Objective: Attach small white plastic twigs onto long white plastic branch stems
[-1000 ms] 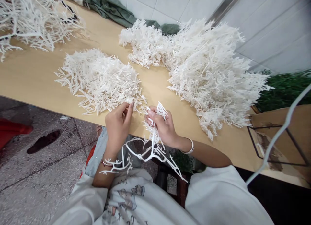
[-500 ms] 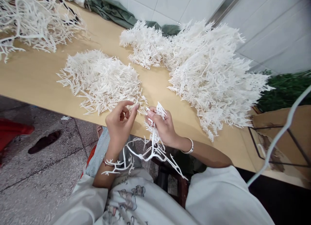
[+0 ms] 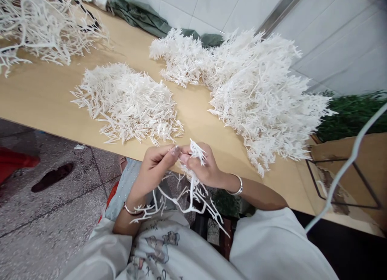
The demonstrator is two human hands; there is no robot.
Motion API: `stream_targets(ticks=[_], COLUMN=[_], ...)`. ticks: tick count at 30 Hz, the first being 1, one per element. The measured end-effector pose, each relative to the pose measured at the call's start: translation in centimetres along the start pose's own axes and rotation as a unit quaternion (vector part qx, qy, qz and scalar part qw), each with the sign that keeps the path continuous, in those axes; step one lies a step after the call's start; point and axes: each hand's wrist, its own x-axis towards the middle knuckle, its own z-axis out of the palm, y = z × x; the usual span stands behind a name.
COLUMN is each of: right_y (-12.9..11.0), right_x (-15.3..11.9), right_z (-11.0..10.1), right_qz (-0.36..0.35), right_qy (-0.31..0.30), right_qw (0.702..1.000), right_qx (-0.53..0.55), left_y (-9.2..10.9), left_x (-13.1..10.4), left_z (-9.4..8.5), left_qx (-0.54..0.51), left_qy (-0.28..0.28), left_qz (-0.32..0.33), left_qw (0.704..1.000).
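Note:
My right hand [image 3: 202, 167] is closed around a white plastic branch [image 3: 191, 197], whose bare forked stems hang below my hands over my lap. A feathery white tip [image 3: 197, 150] sticks up out of the right fist. Thumb and fingers of my left hand [image 3: 157, 167] are pinched together, meeting the right fingertips at the table's front edge. What lies in that pinch is hidden. Just beyond the left hand is a heap of small white sprigs [image 3: 127, 100].
A larger pile of bushy white branches [image 3: 260, 90] lies at the right, bare white branches [image 3: 45, 30] at the far left. Green cloth [image 3: 136, 14] lies along the tiled wall. At right are a cardboard box [image 3: 356, 159], a black wire frame [image 3: 316, 179] and a pale cable [image 3: 347, 171].
My left hand has come back from the sprig heap, its fingers closing against the right hand's fingertips. Both hands and the branch sit slightly nearer to me.

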Motion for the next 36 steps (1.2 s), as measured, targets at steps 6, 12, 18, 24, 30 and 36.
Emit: stream_targets(ticks=[6,12,18,24,30,36], right_y=[-1.4,-0.3,0.6,1.1,1.5,1.4], right_x=[-1.2,-1.1,0.5,0.9,0.4,0.1], right_z=[0.0,0.2,0.4,0.2,0.4,0.4], right_qz=[-0.092,0.058,0.169,0.184,0.107,0.050], right_qy=[-0.078,0.013,0.147,0.165,0.099,0.048], right_qw=[0.993,0.988,0.965,0.963,0.987,0.997], right_qx=[-0.013,0.140,0.138,0.104,0.063,0.021], left_y=[-1.1,0.0,-0.5,-1.1,-1.9,-1.7], left_x=[-0.1,0.2,0.9,2.3,2.8,2.5], left_z=[1.0,1.2,-0.4,-1.7,-2.2,-2.2], left_qx=[-0.174,-0.048,0.251,0.489,0.521,0.516], left_qy=[-0.034,0.059,0.136,0.172,0.200,0.230], left_qz=[0.027,0.204,0.237,0.136,0.093,0.086], left_qw=[0.984,0.976,0.929,0.845,0.825,0.821])
